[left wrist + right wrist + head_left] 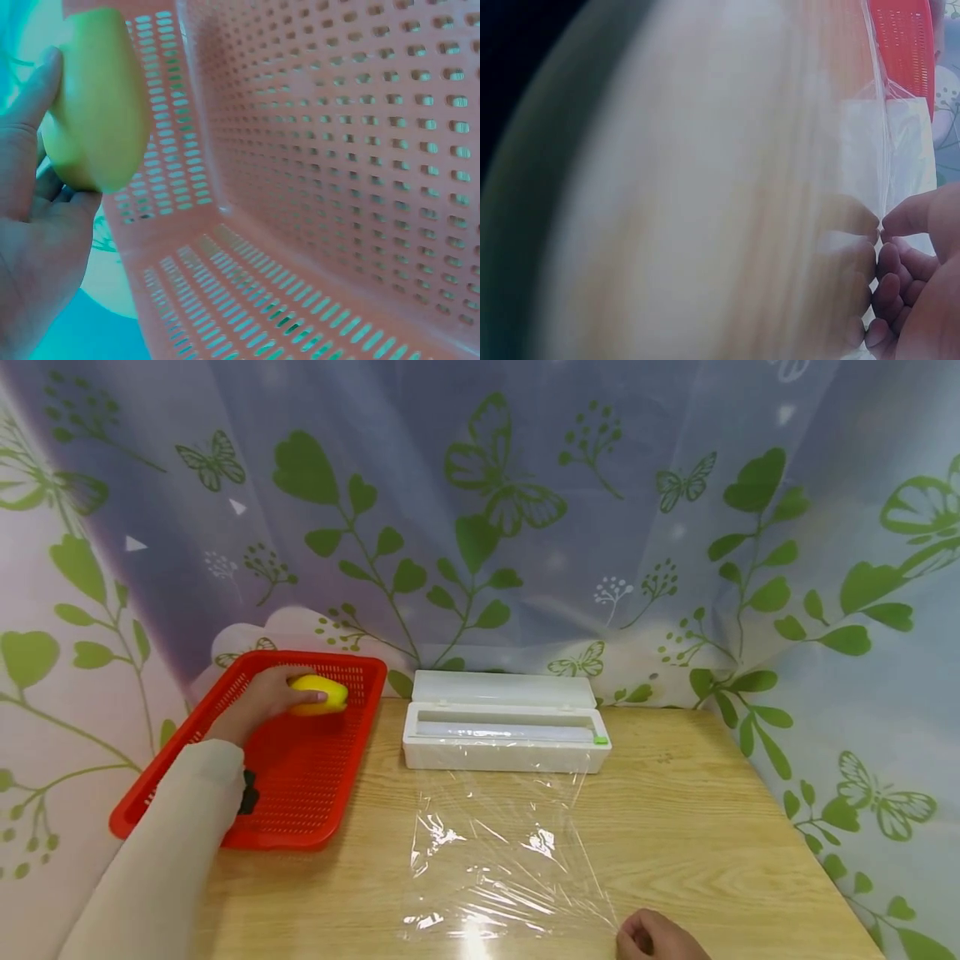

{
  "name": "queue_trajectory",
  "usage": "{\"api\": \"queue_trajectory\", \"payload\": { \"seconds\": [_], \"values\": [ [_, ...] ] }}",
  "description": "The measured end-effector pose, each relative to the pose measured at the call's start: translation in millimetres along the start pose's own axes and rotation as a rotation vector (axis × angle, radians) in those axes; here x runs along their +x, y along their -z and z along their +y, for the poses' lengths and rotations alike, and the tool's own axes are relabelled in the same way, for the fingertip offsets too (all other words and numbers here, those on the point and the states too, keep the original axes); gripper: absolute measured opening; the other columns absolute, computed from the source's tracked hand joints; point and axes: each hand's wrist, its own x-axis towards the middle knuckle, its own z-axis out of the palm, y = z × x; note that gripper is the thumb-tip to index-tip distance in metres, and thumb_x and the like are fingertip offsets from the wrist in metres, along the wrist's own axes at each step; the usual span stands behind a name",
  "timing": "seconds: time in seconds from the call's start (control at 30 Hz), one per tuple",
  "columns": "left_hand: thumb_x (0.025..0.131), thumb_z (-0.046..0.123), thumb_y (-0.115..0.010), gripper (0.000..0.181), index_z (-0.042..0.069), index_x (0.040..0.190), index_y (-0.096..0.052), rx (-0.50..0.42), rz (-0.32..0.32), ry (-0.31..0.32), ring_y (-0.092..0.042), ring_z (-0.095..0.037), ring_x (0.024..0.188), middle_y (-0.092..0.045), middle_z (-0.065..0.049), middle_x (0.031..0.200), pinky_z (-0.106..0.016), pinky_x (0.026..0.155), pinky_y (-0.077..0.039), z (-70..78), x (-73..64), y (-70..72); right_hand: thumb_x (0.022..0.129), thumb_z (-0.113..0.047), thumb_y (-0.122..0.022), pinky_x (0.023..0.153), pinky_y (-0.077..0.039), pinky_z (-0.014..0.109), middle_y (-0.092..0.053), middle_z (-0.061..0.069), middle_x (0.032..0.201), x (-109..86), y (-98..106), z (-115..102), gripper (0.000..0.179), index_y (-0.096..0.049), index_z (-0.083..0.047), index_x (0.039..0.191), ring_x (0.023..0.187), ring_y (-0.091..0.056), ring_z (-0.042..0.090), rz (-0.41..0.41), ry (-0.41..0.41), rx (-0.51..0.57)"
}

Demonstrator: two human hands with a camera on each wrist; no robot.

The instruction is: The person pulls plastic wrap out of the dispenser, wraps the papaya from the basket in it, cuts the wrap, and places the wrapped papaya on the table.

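Observation:
In the head view my left hand [272,697] grips a yellow bell pepper [318,695] over the far part of a red plastic basket [300,785]. The left wrist view has the thumb along one side of the pepper [105,105] and fingers beneath it. Low in the head view, my right hand [660,937] pinches the near right corner of clear plastic wrap [495,852]. The wrap stretches over the table from a white dispenser box [506,756] with its lid raised. Thumb and fingertip of the right hand [922,255] meet on the film in the right wrist view.
A small black object [248,793] lies in the basket, partly hidden by my left sleeve [172,835]. The roll [502,732] sits inside the dispenser, near a green piece [601,740] at its right end. Behind the wooden table [690,827] hangs a patterned curtain [525,568].

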Motion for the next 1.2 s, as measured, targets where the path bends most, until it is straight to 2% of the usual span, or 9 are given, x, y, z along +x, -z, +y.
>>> {"api": "queue_trajectory", "payload": {
  "seconds": [0.17,0.4,0.67,0.9,1.03,1.2],
  "values": [
    [0.086,0.056,-0.073,0.086,0.003,0.148,-0.047,0.003,0.026,-0.007,-0.049,-0.038,0.111,-0.054,-0.023,0.136,-0.055,0.100,-0.043,7.8,-8.9,5.8,0.092,-0.024,-0.067,0.061,-0.042,0.026,-0.056,-0.004,0.075,1.8,-2,1,0.012,-0.065,-0.013,0.089,0.069,-0.051,0.012,0.010,-0.022,-0.026],
    [0.085,0.064,-0.070,0.090,0.008,0.151,-0.045,-0.055,0.048,-0.032,-0.049,-0.036,0.107,-0.053,-0.022,0.138,-0.047,0.091,-0.044,18.7,-24.8,11.1,0.092,-0.025,-0.067,0.060,-0.041,0.025,-0.057,-0.005,0.074,1.3,-4,2,0.011,-0.065,-0.014,0.089,0.068,-0.051,0.012,0.039,-0.018,-0.046],
    [0.085,0.061,-0.072,0.085,0.013,0.150,-0.048,-0.169,0.058,-0.091,-0.050,-0.034,0.114,-0.050,-0.019,0.145,-0.048,0.097,-0.045,50.6,-46.2,6.9,0.091,-0.024,-0.066,0.059,-0.040,0.024,-0.056,-0.006,0.073,-1.0,-8,4,0.009,-0.065,-0.016,0.089,0.067,-0.051,0.011,0.080,-0.015,-0.055],
    [0.087,0.054,-0.074,0.077,0.017,0.149,-0.050,-0.201,0.095,-0.130,-0.054,-0.032,0.111,-0.048,-0.016,0.151,-0.042,0.092,-0.048,81.0,-55.4,8.6,0.089,-0.021,-0.068,0.057,-0.040,0.022,-0.055,-0.007,0.068,-2.2,-14,10,0.008,-0.063,-0.019,0.083,0.062,-0.050,0.007,0.159,0.023,-0.048],
    [0.088,0.046,-0.076,0.072,0.014,0.148,-0.052,-0.227,0.118,-0.124,-0.055,-0.031,0.108,-0.052,-0.015,0.147,-0.042,0.091,-0.049,98.6,-62.6,5.6,0.090,-0.022,-0.067,0.056,-0.039,0.022,-0.056,-0.007,0.069,-1.0,-13,8,0.007,-0.064,-0.019,0.084,0.063,-0.050,0.009,0.132,0.009,-0.055],
    [0.087,0.043,-0.078,0.069,0.013,0.145,-0.055,-0.301,0.158,-0.129,-0.056,-0.030,0.110,-0.057,-0.011,0.140,-0.044,0.096,-0.050,117.2,-73.6,-7.6,0.090,-0.023,-0.067,0.057,-0.040,0.023,-0.056,-0.006,0.070,-0.3,-12,5,0.007,-0.064,-0.018,0.086,0.065,-0.051,0.010,0.113,-0.006,-0.056]
  ]
}}
